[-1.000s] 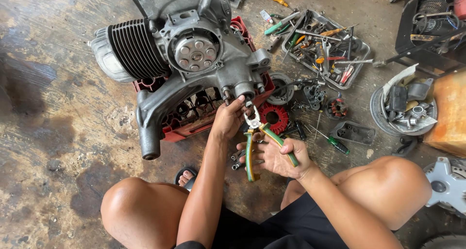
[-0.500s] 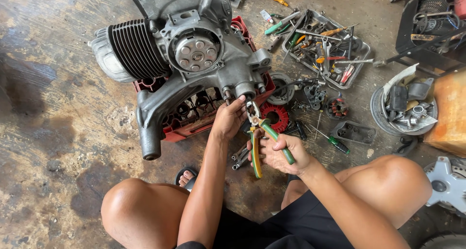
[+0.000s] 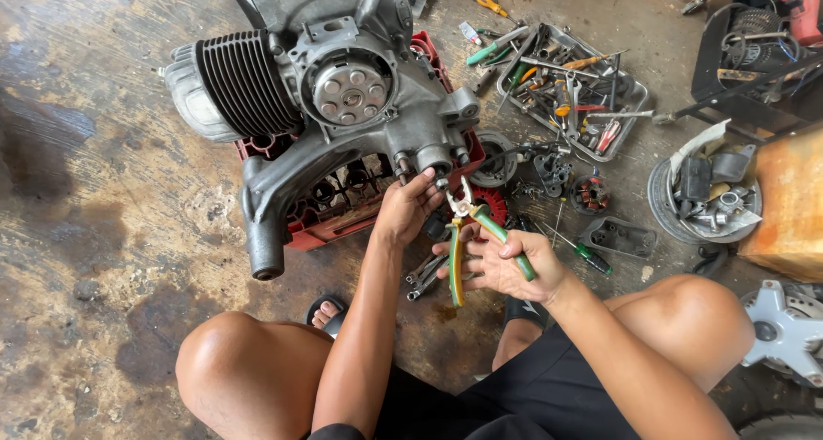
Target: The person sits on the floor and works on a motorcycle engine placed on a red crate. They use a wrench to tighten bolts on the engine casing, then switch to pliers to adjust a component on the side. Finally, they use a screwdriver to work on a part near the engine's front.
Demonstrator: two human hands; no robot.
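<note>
while left hand [image 3: 403, 213] steadies engine [image 3: 343, 105], right hand [image 3: 506, 264] grips pliers [image 3: 467, 234].

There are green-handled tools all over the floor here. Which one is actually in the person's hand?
The green-and-yellow-handled pliers, gripped by the right hand with the nose up at the engine. The other green-handled tools lie untouched on the floor and in the metal tray.

Bright even daylight, soft shadows, sharp focus (mild wide-angle bending at edges), no glare
</note>
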